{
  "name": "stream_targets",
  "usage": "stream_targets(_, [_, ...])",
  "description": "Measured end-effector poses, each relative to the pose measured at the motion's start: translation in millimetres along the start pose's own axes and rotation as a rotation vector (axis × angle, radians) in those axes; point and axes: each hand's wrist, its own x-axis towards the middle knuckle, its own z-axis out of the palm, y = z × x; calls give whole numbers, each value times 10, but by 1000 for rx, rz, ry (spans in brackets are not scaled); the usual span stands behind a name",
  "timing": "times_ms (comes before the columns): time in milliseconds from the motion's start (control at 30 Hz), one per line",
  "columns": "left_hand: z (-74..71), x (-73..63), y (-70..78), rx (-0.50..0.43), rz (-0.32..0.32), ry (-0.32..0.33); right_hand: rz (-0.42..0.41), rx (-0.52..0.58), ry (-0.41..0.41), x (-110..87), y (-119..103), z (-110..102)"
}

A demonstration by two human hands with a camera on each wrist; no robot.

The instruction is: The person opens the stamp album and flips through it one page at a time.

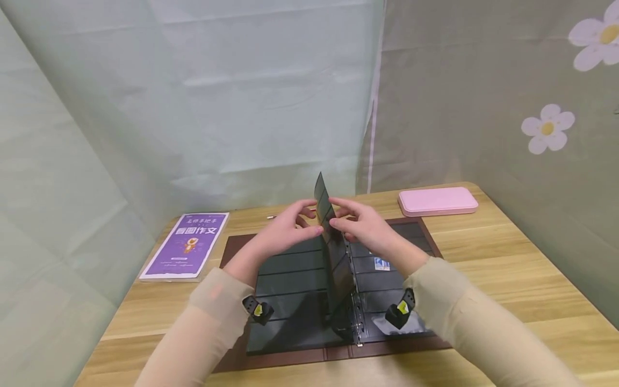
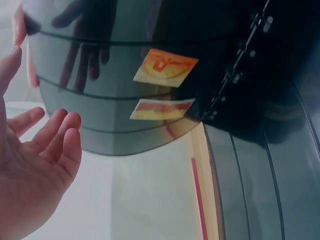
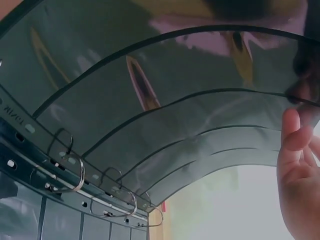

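A ring-bound stamp album [image 1: 290, 279] with dark, strip-pocketed pages lies open on the table. One of its pages [image 1: 338, 258] stands up from the rings, bowed, between my two hands. My right hand [image 1: 365, 223] holds this page near its free edge, thumb and index finger at its right face. On the other side, my left hand [image 1: 290, 228] has its fingers loosely bent, with thumb and index fingertips close to the same edge. Two stamps, an orange one [image 2: 166, 67] and a red-and-yellow one [image 2: 162, 109], show on the raised page. A blue stamp [image 1: 381, 264] sits in the right-hand page.
To the left lies a purple booklet [image 1: 186, 244]. A pink case [image 1: 439, 201] rests at the back right of the wooden table [image 1: 522, 279]. Behind the album is a thin red stick [image 2: 198, 200]. Hanging cloth [image 1: 271, 107] borders the table at the back and sides.
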Motion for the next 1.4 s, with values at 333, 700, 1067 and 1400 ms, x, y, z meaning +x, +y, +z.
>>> stream_targets(333, [109,56,31,-48,21,-3,-5,120,0,44,-5,70])
stream_targets(700, [123,80,35,-50,11,12,-9,189,8,44,3,84])
stream_targets(1067, [43,30,50,-147,73,4,-25,266,-35,28,3,81])
stream_targets(1400, [-34,-8,-27,-209,94,-11,2,183,6,-34,114,-57])
